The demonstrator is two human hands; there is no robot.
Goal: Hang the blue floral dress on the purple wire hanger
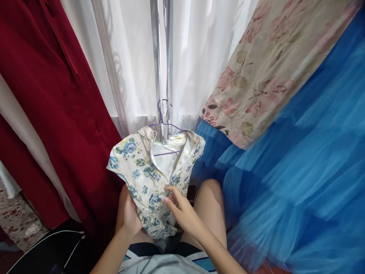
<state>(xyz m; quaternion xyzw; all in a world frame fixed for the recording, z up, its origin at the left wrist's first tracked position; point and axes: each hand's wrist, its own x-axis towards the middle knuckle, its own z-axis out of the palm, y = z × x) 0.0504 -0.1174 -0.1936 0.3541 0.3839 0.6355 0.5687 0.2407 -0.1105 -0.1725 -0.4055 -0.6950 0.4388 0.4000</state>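
Observation:
A small cream shirt with blue flowers hangs on a thin purple wire hanger, whose hook sits at a metal pole. My left hand grips the shirt's lower left side from behind, fingers hidden in the cloth. My right hand rests on the shirt's front near the button line, thumb and fingers pinched on the fabric. My bare knee shows just right of the shirt.
A dark red garment hangs at the left. White curtains fill the back. A floral pink-and-beige cloth and a blue tulle skirt hang at the right. A white cable lies over something black at the bottom left.

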